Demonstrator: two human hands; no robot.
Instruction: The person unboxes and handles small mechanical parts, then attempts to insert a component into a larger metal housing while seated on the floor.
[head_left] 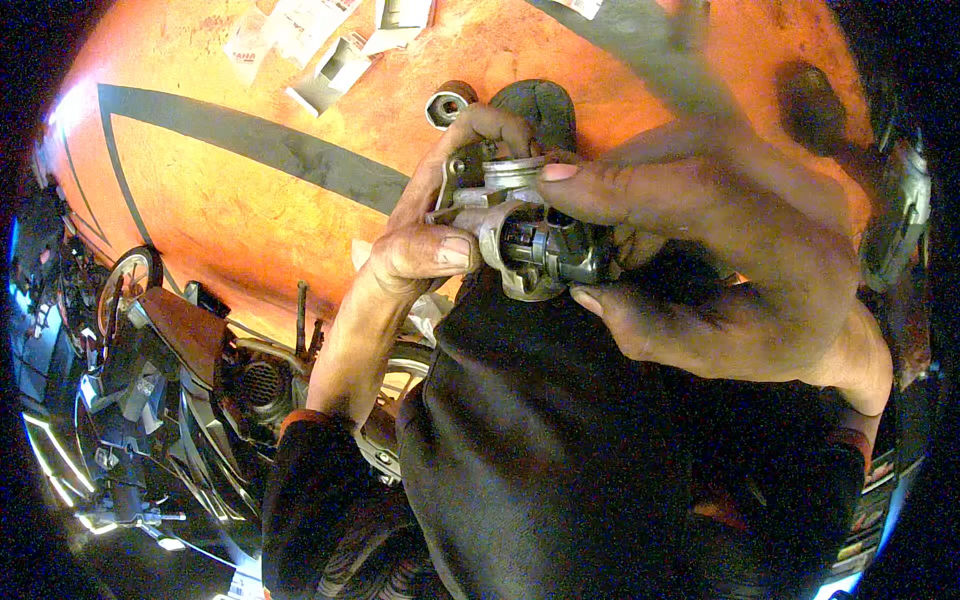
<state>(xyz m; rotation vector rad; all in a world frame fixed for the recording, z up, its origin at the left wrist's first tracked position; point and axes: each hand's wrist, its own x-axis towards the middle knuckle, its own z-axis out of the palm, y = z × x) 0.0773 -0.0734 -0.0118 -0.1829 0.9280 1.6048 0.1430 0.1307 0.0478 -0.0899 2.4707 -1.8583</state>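
Note:
Close in front of my body I hold a small silver metal throttle body (512, 176), with a round flanged opening at its top. My left hand (418, 240) grips it from the left, thumb pressed on the near side and fingers bent round behind. A black plastic sensor unit (575, 252) sits at the right side of the throttle body, partly inside a metal collar. My right hand (740, 240) is closed round that black unit, one fingertip above it and one below. The palm hides its right end, so I cannot tell how firmly it is seated.
Beneath lies an orange floor (250, 190) with dark painted stripes. A short round metal part (449, 105) and a dark rounded shape like a shoe (537, 108) lie beyond my hands. Opened cardboard boxes (335, 75) lie farther off. A motorcycle (200, 390) stands at left.

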